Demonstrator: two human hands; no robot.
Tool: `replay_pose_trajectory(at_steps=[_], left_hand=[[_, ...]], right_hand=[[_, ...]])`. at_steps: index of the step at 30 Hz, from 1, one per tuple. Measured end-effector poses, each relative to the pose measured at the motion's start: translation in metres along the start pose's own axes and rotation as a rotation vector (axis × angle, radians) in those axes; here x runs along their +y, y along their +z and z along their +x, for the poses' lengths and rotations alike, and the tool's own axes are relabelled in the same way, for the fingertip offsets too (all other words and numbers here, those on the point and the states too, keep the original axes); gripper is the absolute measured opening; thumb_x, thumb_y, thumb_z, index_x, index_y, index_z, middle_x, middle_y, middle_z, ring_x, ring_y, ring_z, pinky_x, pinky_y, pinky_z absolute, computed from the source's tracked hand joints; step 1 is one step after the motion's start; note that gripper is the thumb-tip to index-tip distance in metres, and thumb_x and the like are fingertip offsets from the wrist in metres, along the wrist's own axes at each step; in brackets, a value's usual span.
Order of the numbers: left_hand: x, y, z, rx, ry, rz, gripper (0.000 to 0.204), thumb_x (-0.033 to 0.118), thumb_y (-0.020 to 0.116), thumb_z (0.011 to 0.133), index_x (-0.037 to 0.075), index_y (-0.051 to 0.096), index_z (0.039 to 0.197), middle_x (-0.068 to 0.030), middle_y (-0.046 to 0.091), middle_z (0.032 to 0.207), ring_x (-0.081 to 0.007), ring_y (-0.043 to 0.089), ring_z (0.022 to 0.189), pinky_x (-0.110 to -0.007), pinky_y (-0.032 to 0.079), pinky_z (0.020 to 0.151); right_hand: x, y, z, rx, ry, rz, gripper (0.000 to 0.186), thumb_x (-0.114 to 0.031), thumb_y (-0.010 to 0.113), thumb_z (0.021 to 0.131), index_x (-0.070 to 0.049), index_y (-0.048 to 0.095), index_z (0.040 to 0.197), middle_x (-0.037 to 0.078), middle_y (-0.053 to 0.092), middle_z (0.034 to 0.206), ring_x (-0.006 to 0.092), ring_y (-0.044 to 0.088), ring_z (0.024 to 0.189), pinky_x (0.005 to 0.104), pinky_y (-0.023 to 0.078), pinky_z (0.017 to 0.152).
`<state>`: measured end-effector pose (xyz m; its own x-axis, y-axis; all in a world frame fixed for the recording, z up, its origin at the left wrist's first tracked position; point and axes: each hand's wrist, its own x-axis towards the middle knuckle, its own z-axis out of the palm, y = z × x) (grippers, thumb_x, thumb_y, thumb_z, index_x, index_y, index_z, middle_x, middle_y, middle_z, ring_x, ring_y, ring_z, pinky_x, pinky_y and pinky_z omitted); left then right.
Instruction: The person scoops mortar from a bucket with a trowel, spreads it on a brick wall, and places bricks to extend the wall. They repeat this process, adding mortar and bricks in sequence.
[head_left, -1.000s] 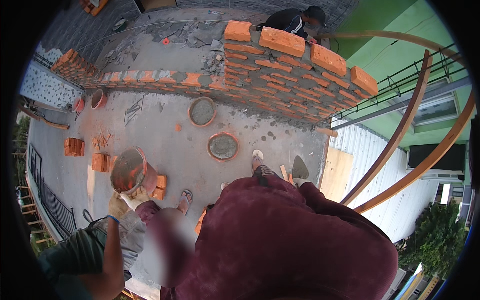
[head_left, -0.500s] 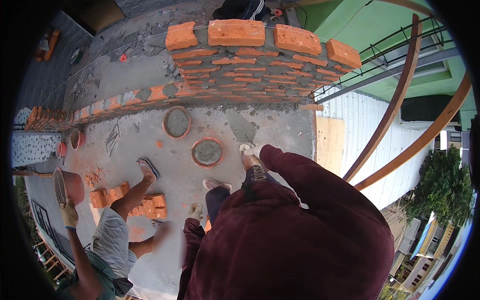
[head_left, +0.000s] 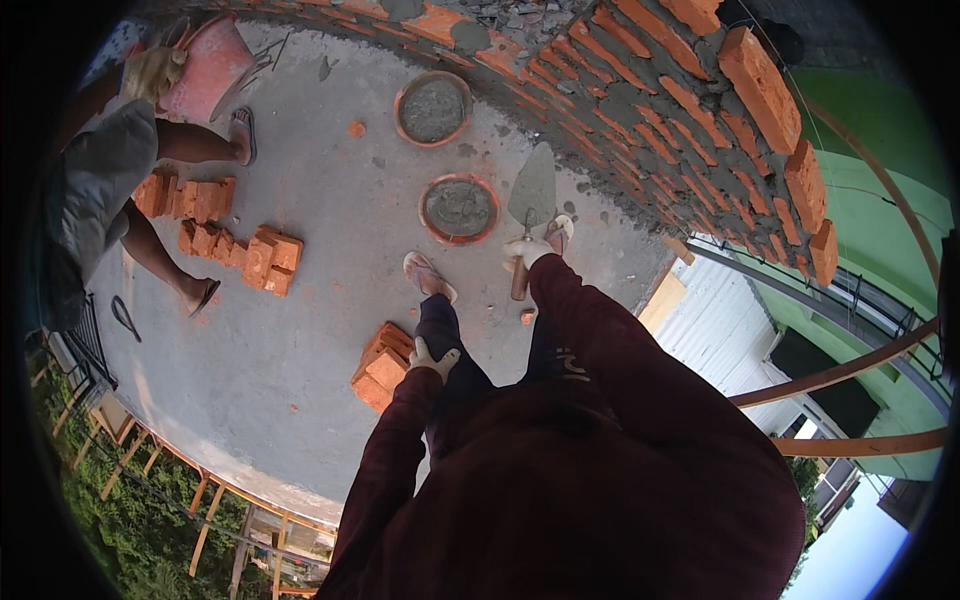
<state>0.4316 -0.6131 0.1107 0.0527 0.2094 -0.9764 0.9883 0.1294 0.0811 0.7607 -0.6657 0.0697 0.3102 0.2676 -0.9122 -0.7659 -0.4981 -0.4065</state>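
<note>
The gloved right hand (head_left: 527,250) has its fingers wrapped around the wooden handle of a pointed bricklayer's trowel (head_left: 533,188), whose grey blade reaches forward from the knuckles, while the handle's butt sticks out below them toward the wearer; whether the blade touches the floor cannot be told. Just beside those fingers, to their right, is the wearer's sandalled right foot (head_left: 560,233). The gloved left hand (head_left: 434,360) lies against the left trouser leg (head_left: 450,330), its fingers loosely parted and grasping nothing that shows. Just left of these fingers sits a small stack of orange bricks (head_left: 380,368), and ahead of them stands the sandalled left foot (head_left: 430,277). Forward and left of the right fingers, a round tub (head_left: 424,213) holds grey mortar (head_left: 460,205); a second tub (head_left: 400,122), also filled with mortar, stands farther from them. Forward and right of the same fingers rises a brick wall (head_left: 690,105) with mortar in its joints. Well to the left of the left fingers, more bricks (head_left: 270,260) lie near a co-worker's feet, and farther forward that co-worker's gloved hand (head_left: 152,75) is at a reddish bucket (head_left: 210,70).
</note>
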Motion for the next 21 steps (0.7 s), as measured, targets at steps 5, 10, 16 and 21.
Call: replay_pose_trajectory(at_steps=[5,10,16,21], left_hand=[[0.037,0.025,0.006,0.183,-0.102,-0.006,0.114,0.058,0.077,0.082,0.008,0.015,0.163,-0.0293,0.031,0.159,-0.0472,0.041,0.143,-0.050,0.042,0.114],[0.040,0.043,0.041,0.228,-0.078,0.056,0.102,0.052,0.076,0.085,0.008,0.024,0.161,-0.0247,0.037,0.158,-0.0441,0.044,0.140,-0.049,0.041,0.115],[0.043,0.047,0.054,0.280,-0.056,0.065,0.097,0.051,0.075,0.085,0.007,0.031,0.159,-0.0229,0.040,0.156,-0.0418,0.046,0.139,-0.048,0.042,0.114],[0.043,0.046,0.047,0.217,-0.051,0.091,0.088,0.050,0.074,0.086,0.008,0.039,0.155,-0.0217,0.045,0.152,-0.0417,0.047,0.138,-0.047,0.042,0.114]], right_hand=[[-0.011,0.038,0.127,-0.133,0.011,-0.318,0.018,-0.009,0.076,0.081,-0.007,0.073,0.098,0.004,0.070,0.091,0.0198,0.068,0.085,0.0331,0.057,0.072],[0.032,0.089,0.226,-0.264,-0.113,-0.178,0.014,-0.007,0.077,0.079,-0.009,0.077,0.093,0.003,0.073,0.092,0.0201,0.068,0.088,0.0360,0.054,0.077],[0.049,0.104,0.222,0.069,-0.054,0.003,0.011,-0.014,0.073,0.074,-0.003,0.072,0.078,0.009,0.070,0.074,0.0230,0.067,0.068,0.0370,0.053,0.066],[0.032,0.048,0.222,0.083,-0.114,0.023,0.009,-0.011,0.069,0.074,-0.003,0.068,0.072,0.009,0.066,0.068,0.0233,0.065,0.061,0.0370,0.051,0.060]])
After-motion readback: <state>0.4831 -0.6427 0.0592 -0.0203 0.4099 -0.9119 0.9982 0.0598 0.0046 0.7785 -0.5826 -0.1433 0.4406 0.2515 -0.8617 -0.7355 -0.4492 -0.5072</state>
